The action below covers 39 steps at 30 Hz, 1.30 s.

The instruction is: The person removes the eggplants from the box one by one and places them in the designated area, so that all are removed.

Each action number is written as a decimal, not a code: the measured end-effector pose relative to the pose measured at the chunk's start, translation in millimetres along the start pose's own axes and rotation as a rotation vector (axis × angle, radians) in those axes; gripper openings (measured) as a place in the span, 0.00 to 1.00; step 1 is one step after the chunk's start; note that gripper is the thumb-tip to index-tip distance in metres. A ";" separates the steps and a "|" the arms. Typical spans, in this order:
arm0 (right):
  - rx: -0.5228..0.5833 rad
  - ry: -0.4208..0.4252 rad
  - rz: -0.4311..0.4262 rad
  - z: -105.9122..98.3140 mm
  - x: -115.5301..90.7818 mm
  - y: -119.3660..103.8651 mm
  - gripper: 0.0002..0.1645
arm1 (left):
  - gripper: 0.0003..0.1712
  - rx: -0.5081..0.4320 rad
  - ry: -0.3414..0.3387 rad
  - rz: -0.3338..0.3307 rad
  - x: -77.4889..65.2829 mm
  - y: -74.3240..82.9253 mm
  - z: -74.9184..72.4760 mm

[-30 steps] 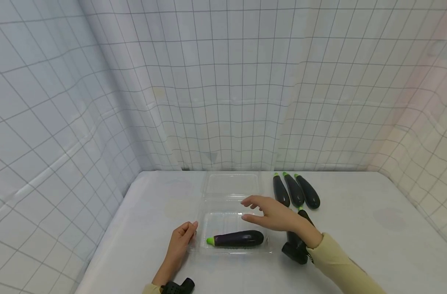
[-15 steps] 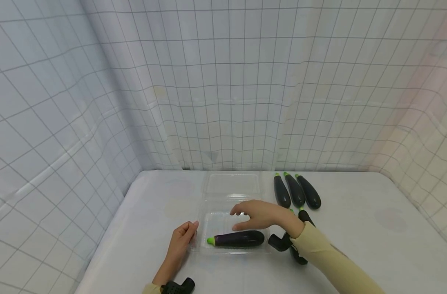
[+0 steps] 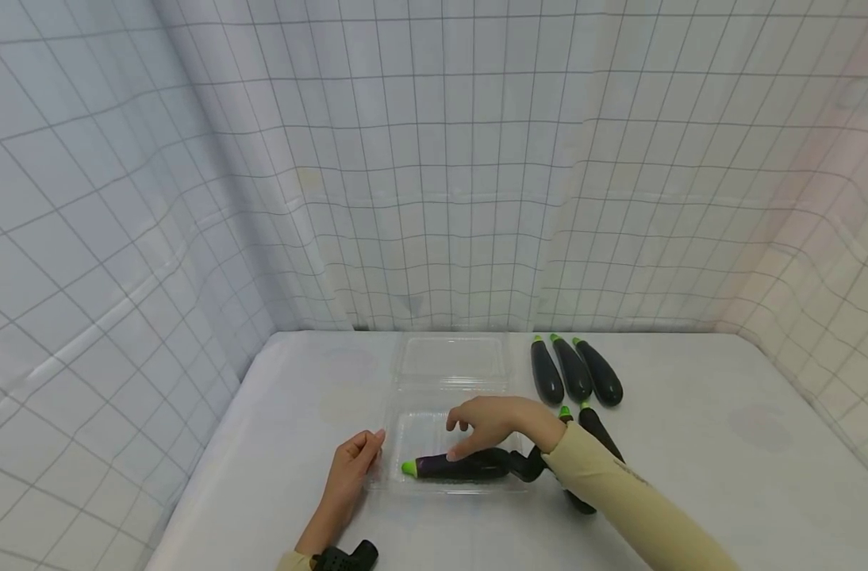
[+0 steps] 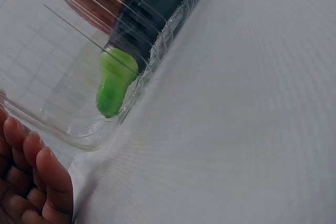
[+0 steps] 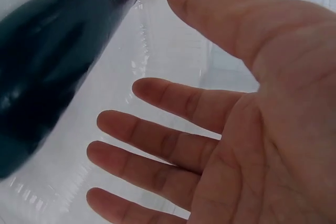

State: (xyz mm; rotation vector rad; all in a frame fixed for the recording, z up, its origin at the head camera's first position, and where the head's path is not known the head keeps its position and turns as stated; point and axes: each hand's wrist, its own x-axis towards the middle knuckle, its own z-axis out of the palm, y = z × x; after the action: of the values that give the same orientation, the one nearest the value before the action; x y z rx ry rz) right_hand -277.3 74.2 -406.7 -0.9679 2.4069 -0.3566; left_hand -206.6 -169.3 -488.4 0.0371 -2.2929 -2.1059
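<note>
A dark purple eggplant (image 3: 434, 466) with a green stem lies across the near half of a clear plastic clamshell container (image 3: 418, 424). My left hand (image 3: 355, 464) is at the container's left edge, thumb and forefinger at the rim, the other fingers bent, as the left wrist view shows at the container's corner (image 4: 89, 142). My right hand (image 3: 487, 420) is over the container with its fingers spread and slightly bent. Its thumb overlaps the eggplant in the head view. In the right wrist view a gap shows between the fingers (image 5: 157, 135) and the eggplant (image 5: 52, 51).
Behind the container's base lies its lid (image 3: 451, 358), flipped back. Three eggplants (image 3: 575, 369) are side by side at the back right. Two more, one of them an eggplant (image 3: 598, 428) behind the right sleeve (image 3: 620, 492), are partly covered. A grid-patterned curtain (image 3: 434, 159) encloses the table.
My right hand has moved left and toward the near side, from beside the eggplant's far side to over it. My left hand and the eggplants have stayed put.
</note>
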 end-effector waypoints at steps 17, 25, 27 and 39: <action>-0.024 -0.053 0.033 9.1 18.7 5.9 0.25 | 0.23 -0.015 0.028 0.033 13.6 -31.4 -2.6; -0.001 -0.046 0.020 12.6 21.0 8.2 0.23 | 0.22 -0.017 0.025 0.019 13.6 -31.4 -2.9; 0.008 -0.040 0.018 12.4 20.9 8.4 0.23 | 0.21 -0.022 0.016 0.014 14.1 -30.8 -3.3; 0.040 -0.079 0.022 18.9 21.9 12.4 0.17 | 0.21 -0.005 -0.004 0.006 5.2 -11.6 -1.7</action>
State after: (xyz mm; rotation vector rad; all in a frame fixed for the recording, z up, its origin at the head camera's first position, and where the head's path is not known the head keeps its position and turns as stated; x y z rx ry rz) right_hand -287.3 66.8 -435.6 -0.9198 2.3294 -0.3502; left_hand -211.8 -172.2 -499.8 0.0260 -2.2866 -2.1104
